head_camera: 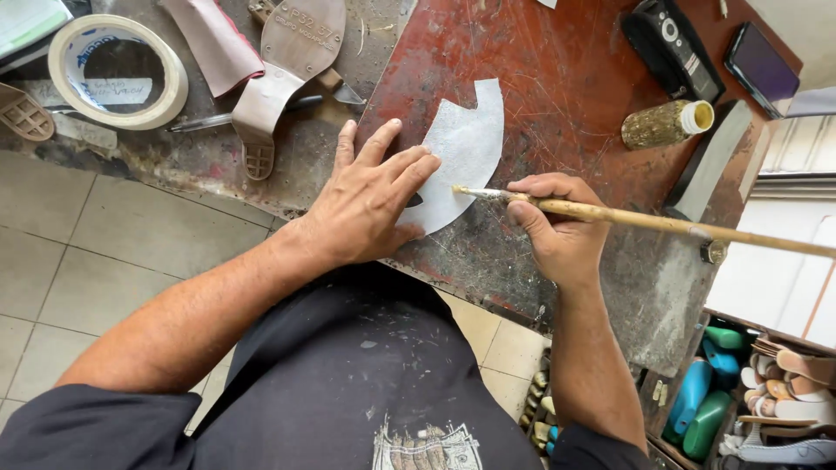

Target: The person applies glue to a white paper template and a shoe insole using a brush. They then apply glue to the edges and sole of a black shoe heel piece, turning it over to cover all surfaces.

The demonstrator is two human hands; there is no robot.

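Apron (348, 383): nearest my view, dark, paint-flecked, at 6 o'clock
Left hand (370, 200): fingers spread wide, flat on the piece's lower-left edge; pinning it
Right hand (557, 222): closed round the brush (644, 219); bristles touch the piece's right edge
Piece (466, 148): pale curved cut-out on the red board (557, 78), centre of bench
Handling: I judge it thin, light, floppy, quick to slide; hold by flat pressure, not by pinching
Axis: arcs from 12 o'clock to 7 o'clock; hollow side faces 9 o'clock
Brush axis: handle runs to 3 o'clock; tip points to 9 o'clock

Brush (557, 205) on white cutout (466, 148)
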